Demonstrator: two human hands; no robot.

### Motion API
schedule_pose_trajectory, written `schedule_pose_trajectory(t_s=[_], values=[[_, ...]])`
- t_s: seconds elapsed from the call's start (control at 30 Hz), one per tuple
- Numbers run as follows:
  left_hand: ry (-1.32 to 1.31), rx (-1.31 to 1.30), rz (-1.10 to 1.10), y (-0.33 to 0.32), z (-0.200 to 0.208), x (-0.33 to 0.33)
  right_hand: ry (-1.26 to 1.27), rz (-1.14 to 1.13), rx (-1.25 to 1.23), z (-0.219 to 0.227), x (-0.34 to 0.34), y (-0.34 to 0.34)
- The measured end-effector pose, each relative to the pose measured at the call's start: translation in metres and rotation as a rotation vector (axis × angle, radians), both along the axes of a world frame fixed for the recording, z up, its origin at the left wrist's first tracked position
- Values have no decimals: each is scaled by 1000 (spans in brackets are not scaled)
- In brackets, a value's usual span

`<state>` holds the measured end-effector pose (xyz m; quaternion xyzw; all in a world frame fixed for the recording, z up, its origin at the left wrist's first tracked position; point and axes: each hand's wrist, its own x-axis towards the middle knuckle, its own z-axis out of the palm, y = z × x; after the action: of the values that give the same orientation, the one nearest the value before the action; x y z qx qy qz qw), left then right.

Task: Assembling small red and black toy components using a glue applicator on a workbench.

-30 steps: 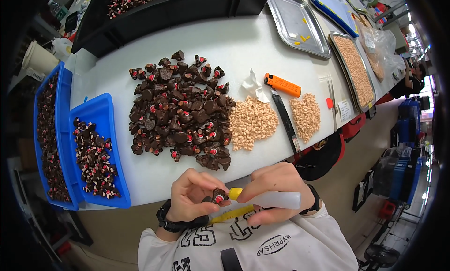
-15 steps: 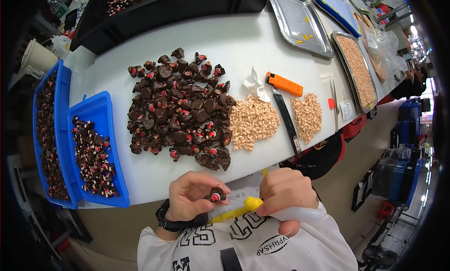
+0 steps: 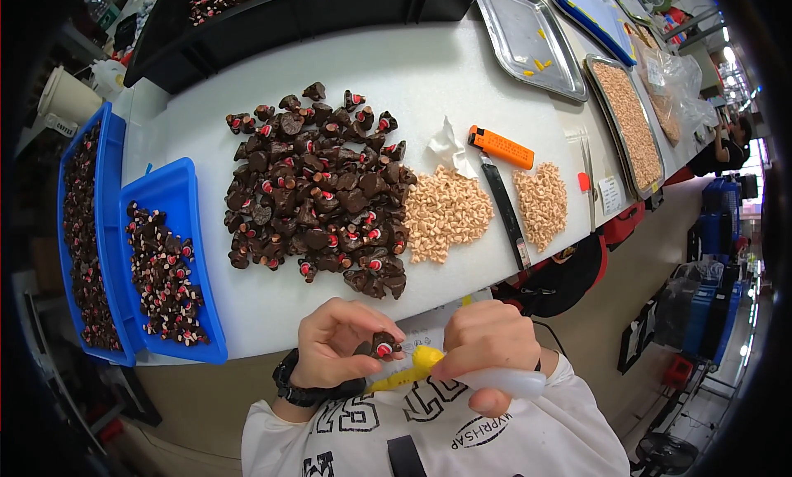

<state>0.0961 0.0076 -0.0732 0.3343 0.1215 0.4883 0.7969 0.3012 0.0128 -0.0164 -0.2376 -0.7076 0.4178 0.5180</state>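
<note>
My left hand (image 3: 330,345) pinches a small dark brown figurine (image 3: 384,344) with a red and white patch, close in front of my shirt. My right hand (image 3: 492,338) is wrapped round a translucent white squeeze bottle (image 3: 521,383) with a yellow cap (image 3: 426,357). The cap points at the figurine, with a small gap between them. Beyond my hands, a heap of similar dark brown figurines (image 3: 290,198) lies on the white tabletop (image 3: 272,312). Touching its right side is a pile of small beige pieces (image 3: 450,217).
A smaller beige pile (image 3: 540,206), an orange tool (image 3: 505,148), a black strip-like tool (image 3: 503,209) and crumpled white paper (image 3: 450,151) lie at right. Blue trays (image 3: 213,312) with finished-looking figurines stand left. A black bin (image 3: 305,44) and metal tray (image 3: 569,82) sit at the back.
My right hand has moved left with the squeeze bottle, bringing its yellow cap nearer the figurine. The figurine is turned slightly in my left hand.
</note>
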Motion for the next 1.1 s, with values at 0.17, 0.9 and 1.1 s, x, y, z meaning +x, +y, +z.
schedule_pose_trajectory(t_s=[0.17, 0.9, 1.1], values=[[18, 22, 3, 0, 1, -1, -13, -3, -9, -1, -1, 1], [30, 36, 5, 2, 2, 0, -12, -27, 2, -6, -4, 1], [16, 45, 1, 2, 1, 0, -26, -28, 1, -6, -4, 1]])
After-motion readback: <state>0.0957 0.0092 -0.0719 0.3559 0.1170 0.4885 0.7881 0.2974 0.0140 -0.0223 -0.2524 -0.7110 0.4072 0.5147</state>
